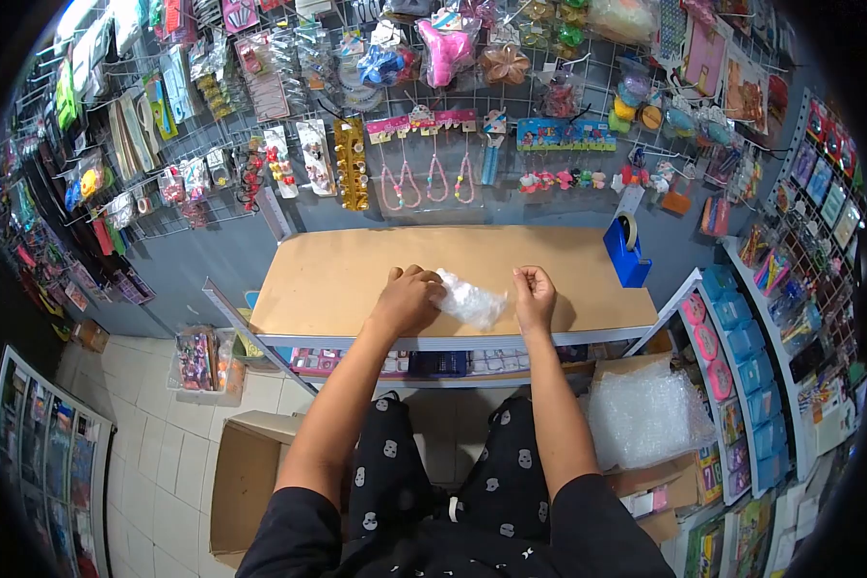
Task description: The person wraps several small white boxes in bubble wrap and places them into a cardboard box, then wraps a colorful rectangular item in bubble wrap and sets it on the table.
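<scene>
A small bundle in clear bubble wrap (472, 302) lies at the front part of the wooden tabletop (356, 260). My left hand (409, 301) grips the bundle's left end, fingers curled over it; what is inside the wrap cannot be made out. Just right of the bundle, apart from it, my right hand (536, 297) is raised with thumb and fingertips pinched together. Anything in that pinch is too small to tell. A blue tape dispenser (628, 254) with a roll of tape stands at the table's right end.
Packaged accessories hang on the wire grid wall (433, 106) behind the table. A large stack of bubble wrap (650, 412) sits in a carton at right. An open cardboard box (246, 486) and a plastic bin (207, 371) stand on the floor at left.
</scene>
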A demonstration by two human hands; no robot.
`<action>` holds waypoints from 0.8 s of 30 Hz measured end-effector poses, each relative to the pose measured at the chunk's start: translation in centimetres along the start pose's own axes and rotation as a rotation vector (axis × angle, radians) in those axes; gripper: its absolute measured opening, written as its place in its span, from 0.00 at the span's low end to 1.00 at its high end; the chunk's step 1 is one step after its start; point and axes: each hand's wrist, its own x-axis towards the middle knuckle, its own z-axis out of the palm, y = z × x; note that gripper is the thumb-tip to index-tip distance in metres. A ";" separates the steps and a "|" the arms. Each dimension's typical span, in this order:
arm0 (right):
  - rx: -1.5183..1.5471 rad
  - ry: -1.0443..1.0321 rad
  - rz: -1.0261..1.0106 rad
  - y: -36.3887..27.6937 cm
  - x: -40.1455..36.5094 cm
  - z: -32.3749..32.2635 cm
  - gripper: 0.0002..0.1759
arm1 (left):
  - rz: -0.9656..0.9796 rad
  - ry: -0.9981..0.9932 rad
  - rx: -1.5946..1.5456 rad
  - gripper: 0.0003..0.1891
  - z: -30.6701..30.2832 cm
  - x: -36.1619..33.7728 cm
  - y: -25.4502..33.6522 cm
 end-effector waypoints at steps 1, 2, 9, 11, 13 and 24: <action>0.005 0.001 -0.001 0.1 0.1 -0.1 0.08 | 0.026 0.019 -0.007 0.12 0.1 -0.1 -0.3; 0.010 0.001 -0.003 0.2 0.1 -0.2 0.08 | 0.042 0.031 -0.023 0.12 0.2 -0.2 -0.5; -0.047 -0.329 -0.037 0.6 0.2 0.4 0.11 | 0.154 0.197 -0.248 0.15 3.7 0.0 -1.4; -0.192 -0.441 -0.098 -0.2 0.0 0.6 0.16 | 0.146 0.204 -0.311 0.16 4.1 0.0 -1.3; -0.281 -0.565 -0.103 -0.7 -0.1 0.8 0.19 | 0.117 0.158 -0.368 0.18 3.8 -0.2 -1.1; -0.484 -0.723 -0.311 -1.5 -0.6 0.4 0.17 | 0.116 -0.077 -0.536 0.32 1.5 -3.2 -1.1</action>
